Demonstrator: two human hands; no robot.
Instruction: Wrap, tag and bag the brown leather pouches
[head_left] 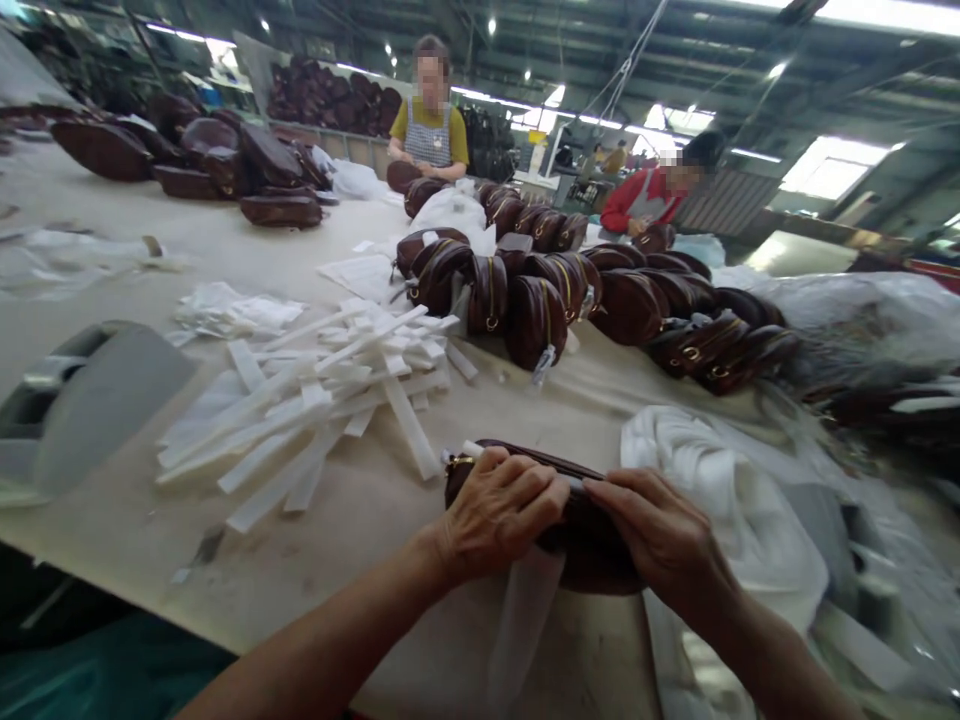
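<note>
Head view: bag [596, 550] in left hand [504, 508] and right hand [667, 525] near strips [322, 400], perhaps paper.

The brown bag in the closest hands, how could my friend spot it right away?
Find the big pale table, then its heap of white strips. Just nearer and to the right is a dark brown zippered bag. Unlike the brown bags farther back, it is the nearest one, with the left hand and right hand both on it.

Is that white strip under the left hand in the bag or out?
Out: the white strip shows outside the brown bag; its top end is hidden.
</note>
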